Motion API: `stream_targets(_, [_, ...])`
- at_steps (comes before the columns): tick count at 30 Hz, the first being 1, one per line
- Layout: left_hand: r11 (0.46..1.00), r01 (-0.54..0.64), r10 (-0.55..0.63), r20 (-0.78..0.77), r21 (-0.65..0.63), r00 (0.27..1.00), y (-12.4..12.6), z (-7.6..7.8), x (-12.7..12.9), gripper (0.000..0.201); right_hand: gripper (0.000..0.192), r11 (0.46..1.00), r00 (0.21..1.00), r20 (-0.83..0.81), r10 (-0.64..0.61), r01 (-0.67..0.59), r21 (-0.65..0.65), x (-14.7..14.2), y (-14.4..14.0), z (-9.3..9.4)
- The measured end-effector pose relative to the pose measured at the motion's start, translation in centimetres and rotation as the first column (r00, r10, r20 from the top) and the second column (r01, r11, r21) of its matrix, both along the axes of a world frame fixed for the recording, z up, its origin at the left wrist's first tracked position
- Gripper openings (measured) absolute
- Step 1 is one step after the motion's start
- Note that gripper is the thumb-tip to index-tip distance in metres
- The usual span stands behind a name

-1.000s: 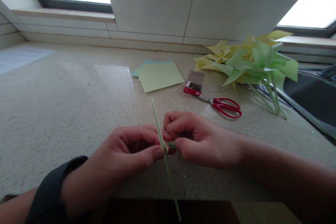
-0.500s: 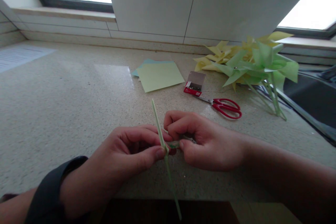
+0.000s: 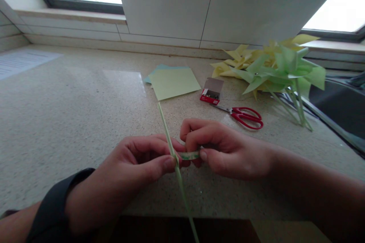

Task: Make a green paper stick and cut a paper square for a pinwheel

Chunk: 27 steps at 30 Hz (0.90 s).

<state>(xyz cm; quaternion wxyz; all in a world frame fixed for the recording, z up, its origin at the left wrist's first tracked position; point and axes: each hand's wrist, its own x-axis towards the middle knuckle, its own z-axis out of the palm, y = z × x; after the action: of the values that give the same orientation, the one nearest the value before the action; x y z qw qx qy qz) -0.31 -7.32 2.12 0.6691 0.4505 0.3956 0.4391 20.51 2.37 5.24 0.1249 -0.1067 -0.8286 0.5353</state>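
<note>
A thin pale green paper stick [image 3: 182,188] runs steeply through the middle of the view, tilted with its upper end to the left. Pinched between thumb and fingers, it is held by my left hand [image 3: 139,163], which wears a dark band at the wrist. Just to its right, my right hand [image 3: 228,150] is closed on a small roll of tape [image 3: 190,155] with a green-patterned core. The roll's left side is close against the stick and my left fingertips. Whether a strip of tape is stuck to the stick is too small to tell.
Green and blue paper sheets [image 3: 175,82] lie ahead, beside an opened small red box [image 3: 210,93] of tiny pieces. Red-handled scissors [image 3: 246,117] touch the box. Yellow and green paper pinwheels [image 3: 288,64] lie by the dark sink [image 3: 339,110]. A printed sheet [image 3: 25,62] is far left.
The stick has shifted slightly left and down, its upper end leaning further left. My right hand has moved a little right, and more of the tape roll shows between the hands.
</note>
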Motion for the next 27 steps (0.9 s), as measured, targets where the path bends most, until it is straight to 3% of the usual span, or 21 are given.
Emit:
stream_targets(14, [0.998,-0.018,0.018,-0.015,-0.06,1.0,-0.22,0.03,-0.19,0.007,0.011,0.998,0.998,-0.018,0.062,-0.061,0.032,0.15,0.29,0.19])
stream_targets(22, [1.0,-0.013,0.013,0.02,-0.011,1.0,-0.13,0.06,-0.12,0.005,0.022,0.999,0.998,-0.035,0.044,-0.044,0.014,0.32,0.46,0.17])
stream_targets(27, [0.999,-0.015,0.016,0.017,-0.04,1.0,-0.12,0.31,-0.09,0.007,0.011,0.999,0.999,0.009,0.035,-0.035,-0.033,0.39,0.36,0.62])
